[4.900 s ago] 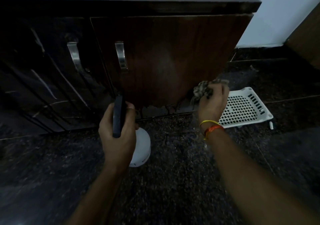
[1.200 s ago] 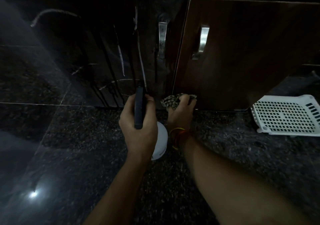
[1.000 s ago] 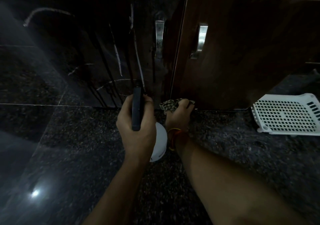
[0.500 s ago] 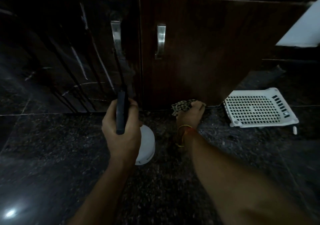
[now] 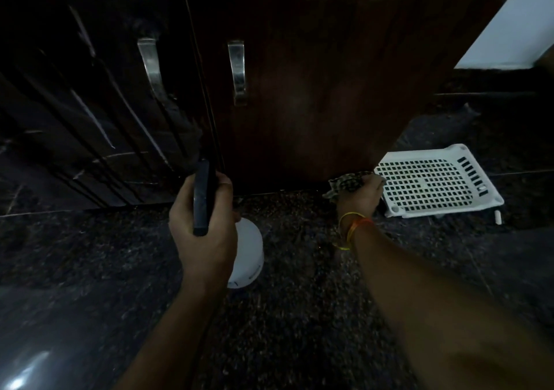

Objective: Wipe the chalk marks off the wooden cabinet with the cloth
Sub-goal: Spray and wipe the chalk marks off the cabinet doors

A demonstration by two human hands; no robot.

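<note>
R hand (image 5: 361,196) bunches the cloth (image 5: 347,182) at the bottom R corner of the cabinet (image 5: 314,90); remaining chalk marks (image 5: 99,126) lie well to the L, on the L door.

Marks run as long slanted streaks, top-L to bottom-R, so next wipe prob. needs a long reach leftward. L hand (image 5: 204,233) is nearer them but its grip is wrapped round a dark spray-bottle head (image 5: 204,197), white body (image 5: 247,254) below. Dim light: faint residue on R door hard to judge; cloth-to-door contact unclear.
</note>
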